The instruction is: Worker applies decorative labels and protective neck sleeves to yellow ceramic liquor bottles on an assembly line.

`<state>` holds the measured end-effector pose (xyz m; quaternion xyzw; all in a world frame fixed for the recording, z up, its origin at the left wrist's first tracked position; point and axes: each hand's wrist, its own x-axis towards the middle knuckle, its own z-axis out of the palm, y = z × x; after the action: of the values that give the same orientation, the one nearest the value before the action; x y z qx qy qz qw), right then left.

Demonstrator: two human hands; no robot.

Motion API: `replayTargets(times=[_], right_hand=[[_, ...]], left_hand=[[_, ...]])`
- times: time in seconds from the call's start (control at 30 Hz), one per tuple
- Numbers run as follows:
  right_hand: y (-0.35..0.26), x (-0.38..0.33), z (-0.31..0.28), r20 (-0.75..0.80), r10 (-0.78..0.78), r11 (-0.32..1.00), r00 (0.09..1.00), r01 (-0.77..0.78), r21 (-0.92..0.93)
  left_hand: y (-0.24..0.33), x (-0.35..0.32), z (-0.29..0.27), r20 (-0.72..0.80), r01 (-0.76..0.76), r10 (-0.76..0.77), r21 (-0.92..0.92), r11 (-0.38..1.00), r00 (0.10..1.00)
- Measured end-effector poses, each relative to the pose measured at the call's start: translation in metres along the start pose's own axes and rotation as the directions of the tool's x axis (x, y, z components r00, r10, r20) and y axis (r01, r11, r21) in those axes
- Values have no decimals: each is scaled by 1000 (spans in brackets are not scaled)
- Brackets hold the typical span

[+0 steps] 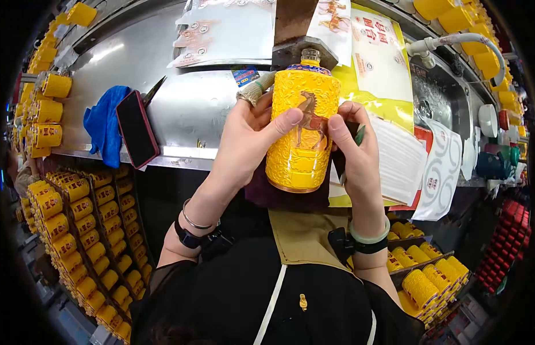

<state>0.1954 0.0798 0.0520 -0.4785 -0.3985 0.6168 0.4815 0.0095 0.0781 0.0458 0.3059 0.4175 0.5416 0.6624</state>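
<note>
Both my hands hold a yellow embossed bottle [305, 167] above the edge of the metal bench. Its bare glass neck points away from me, and a blue patterned band rings the shoulder. A brown horse decal [309, 118] lies on the side facing up. My left hand [250, 129] wraps the left side, thumb on the surface near the decal; a fabric cover [255, 90] sits on one finger. My right hand [356, 141] grips the right side, its thumb tip at the decal's right edge. Something dark with a green part [359, 135] shows among the right fingers; its kind is unclear.
On the left of the bench [181, 112] lie a blue cloth [108, 121] and a phone [136, 129]. Decal sheets [224, 34] are at the back. Papers [394, 158] lie right, before a sink with a faucet [466, 39]. Racks of yellow bottles [83, 230] stand below left.
</note>
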Motion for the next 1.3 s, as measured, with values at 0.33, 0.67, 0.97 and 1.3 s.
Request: replayTargets(times=[0.33,0.67,0.97,1.3], right_hand=[[1,2,-5,26,-17,998,1000,19,-63],[0,1,-5,35,5,1000,999,-5,2],[-4,-1,-5,34,16,1000,999,-15,-27],[-1,0,-1,10,7,1000,1000,-7,-14]], left_hand=[[-1,-19,6,47,-13,15,-35,999,999],[-5,-17,3,51,-5,8,-58,998,999],[-9,-25,4,113,-85,79,42,996,990],[-11,-24,5,106,-115,108,63,991,988]])
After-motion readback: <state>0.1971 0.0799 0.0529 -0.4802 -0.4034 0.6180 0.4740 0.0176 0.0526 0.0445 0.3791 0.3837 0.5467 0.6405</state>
